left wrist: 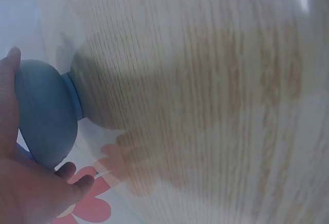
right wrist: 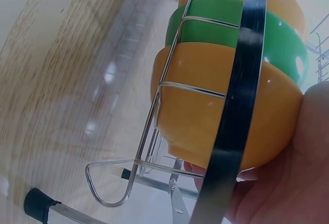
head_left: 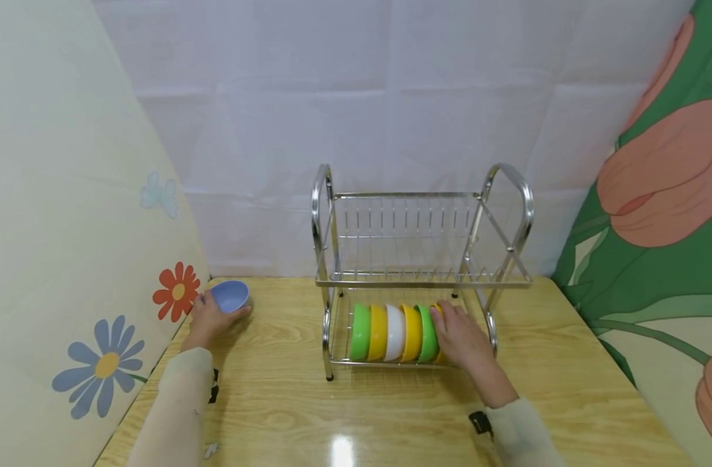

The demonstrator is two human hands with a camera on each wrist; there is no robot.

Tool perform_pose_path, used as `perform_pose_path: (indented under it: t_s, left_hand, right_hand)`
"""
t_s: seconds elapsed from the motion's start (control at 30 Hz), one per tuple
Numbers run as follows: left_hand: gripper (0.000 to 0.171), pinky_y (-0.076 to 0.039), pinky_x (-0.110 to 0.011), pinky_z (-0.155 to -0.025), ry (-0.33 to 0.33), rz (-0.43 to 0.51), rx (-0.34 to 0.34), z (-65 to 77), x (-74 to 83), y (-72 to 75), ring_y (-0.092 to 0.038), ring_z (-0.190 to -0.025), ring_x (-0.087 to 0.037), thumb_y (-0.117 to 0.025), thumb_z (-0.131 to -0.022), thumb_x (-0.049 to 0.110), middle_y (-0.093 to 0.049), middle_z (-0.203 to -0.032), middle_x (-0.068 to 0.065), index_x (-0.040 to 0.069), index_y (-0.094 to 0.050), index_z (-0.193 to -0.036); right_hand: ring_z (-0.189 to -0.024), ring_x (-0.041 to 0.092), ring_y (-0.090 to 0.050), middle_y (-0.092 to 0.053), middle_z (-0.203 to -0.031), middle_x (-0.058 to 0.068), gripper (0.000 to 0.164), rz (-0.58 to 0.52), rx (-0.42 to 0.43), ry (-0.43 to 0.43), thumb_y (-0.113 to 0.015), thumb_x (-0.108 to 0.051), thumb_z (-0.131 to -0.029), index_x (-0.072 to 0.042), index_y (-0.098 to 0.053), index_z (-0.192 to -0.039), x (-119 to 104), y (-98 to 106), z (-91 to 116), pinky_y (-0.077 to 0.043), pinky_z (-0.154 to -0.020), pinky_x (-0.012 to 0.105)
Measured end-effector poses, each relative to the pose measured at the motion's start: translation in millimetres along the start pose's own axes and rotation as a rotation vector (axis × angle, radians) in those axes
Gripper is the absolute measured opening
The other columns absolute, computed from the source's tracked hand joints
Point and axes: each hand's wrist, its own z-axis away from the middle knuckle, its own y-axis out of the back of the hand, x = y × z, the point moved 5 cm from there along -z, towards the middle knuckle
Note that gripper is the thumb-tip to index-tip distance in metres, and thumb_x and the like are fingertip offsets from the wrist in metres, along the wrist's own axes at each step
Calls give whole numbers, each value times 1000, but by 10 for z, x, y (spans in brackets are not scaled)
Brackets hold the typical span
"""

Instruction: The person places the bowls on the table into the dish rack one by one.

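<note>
At the back left of the table, my left hand grips a blue bowl by its side. In the left wrist view the blue bowl is tipped on its side, its foot facing the tabletop, thumb and fingers around it. My right hand holds a yellow bowl at the right end of the row on the rack's lower tier. Its palm lies behind that bowl in the right wrist view. Beside it stands a green bowl on edge, then more yellow, white and green bowls.
A two-tier metal dish rack stands right of the middle, its upper tier above the right hand. Its front bar crosses before the bowls. A small pale scrap lies near the front. Flower-patterned panels flank the wooden table.
</note>
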Motion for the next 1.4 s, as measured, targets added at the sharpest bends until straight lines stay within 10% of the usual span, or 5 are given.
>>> perform_pose_path:
  t_s: [1.4]
  left_hand:
    - [119,-33,-70,-109,-57,58,108,138,205,89,-22,-136,-59,-76,-86,48,-9,-153,-42,-13,-1,-156]
  right_hand:
    - [-127,51,-50,-47,-146,30,66,-8,-10,-17,-24,-51,-109,-6,-36,-156,-26,44,47,-43,-99,69]
